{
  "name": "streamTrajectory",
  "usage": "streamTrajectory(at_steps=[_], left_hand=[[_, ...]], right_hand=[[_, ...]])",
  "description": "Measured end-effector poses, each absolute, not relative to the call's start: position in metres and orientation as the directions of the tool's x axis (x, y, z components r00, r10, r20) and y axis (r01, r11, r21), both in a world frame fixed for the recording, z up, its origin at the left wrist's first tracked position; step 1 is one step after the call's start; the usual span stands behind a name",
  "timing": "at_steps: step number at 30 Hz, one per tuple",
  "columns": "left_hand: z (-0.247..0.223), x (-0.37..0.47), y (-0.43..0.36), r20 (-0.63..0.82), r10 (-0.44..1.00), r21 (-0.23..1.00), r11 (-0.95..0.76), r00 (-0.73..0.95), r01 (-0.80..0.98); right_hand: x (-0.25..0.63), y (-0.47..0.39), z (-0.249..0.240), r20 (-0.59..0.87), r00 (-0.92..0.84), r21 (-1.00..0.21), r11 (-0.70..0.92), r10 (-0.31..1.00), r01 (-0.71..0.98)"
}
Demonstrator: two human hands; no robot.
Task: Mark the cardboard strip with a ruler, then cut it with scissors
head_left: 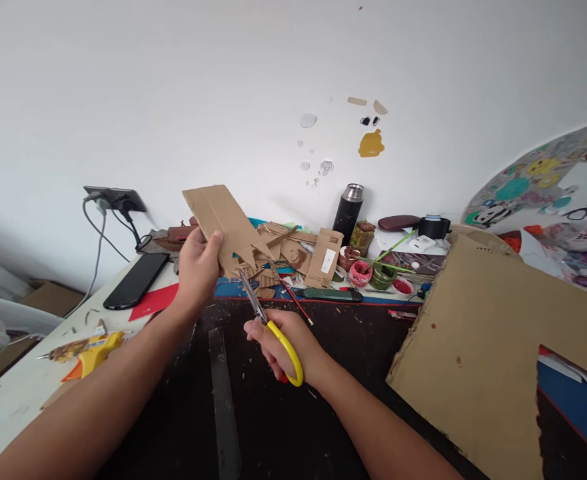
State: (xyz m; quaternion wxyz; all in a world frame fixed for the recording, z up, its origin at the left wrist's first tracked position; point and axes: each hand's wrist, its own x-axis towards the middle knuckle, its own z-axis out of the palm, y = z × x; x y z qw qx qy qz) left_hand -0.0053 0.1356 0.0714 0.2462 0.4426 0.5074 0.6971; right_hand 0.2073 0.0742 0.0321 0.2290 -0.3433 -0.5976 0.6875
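My left hand point(200, 263) grips a piece of brown cardboard point(220, 217) by its left edge, thumb on the near face. The lower right end of this piece is cut into pointed strips. My right hand point(286, 343) is closed around the yellow handles of a pair of scissors point(258, 307). Their blades point up and away, with the tips at the lower edge of the cardboard; whether they touch it I cannot tell. Behind the piece lies a heap of cardboard scraps point(290, 250). Below my hands a clear ruler point(223, 400) lies on the dark mat point(283, 427).
A large cardboard sheet point(478, 340) covers the right side. Along the back stand a black thermos point(349, 212), paint pots point(360, 272) and a green utility knife point(330, 294). A black phone point(137, 281) and a yellow glue gun point(93, 352) lie on the left.
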Motion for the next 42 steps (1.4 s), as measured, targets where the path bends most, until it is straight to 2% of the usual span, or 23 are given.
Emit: streamTrajectory(at_steps=[5,12,22,26,31,42], left_hand=[[0.066,-0.001,0.136,0.335,0.791,0.937,-0.334,-0.512,0.098],[0.062,0.006,0.134,0.259,0.837,0.959,-0.282,-0.481,0.027],[0.066,0.008,0.133,0.250,0.837,0.948,-0.315,-0.487,-0.053],[0.064,0.009,0.132,0.247,0.841,0.958,-0.288,-0.481,-0.012],[0.060,0.013,0.130,0.240,0.851,0.964,-0.266,-0.468,0.011],[0.061,0.016,0.130,0.248,0.839,0.958,-0.286,-0.485,-0.006]], right_hand=[[0.206,0.080,0.022,-0.215,-0.634,-0.972,-0.223,0.743,0.069],[0.202,0.083,0.007,-0.155,-0.683,-0.976,-0.216,0.713,-0.004],[0.204,0.082,0.022,-0.170,-0.761,-0.965,-0.263,0.626,-0.002],[0.205,0.082,0.024,-0.206,-0.728,-0.965,-0.259,0.653,0.041],[0.208,0.082,0.028,-0.182,-0.668,-0.980,-0.193,0.721,0.059],[0.208,0.078,0.026,-0.169,-0.659,-0.983,-0.170,0.733,0.064]])
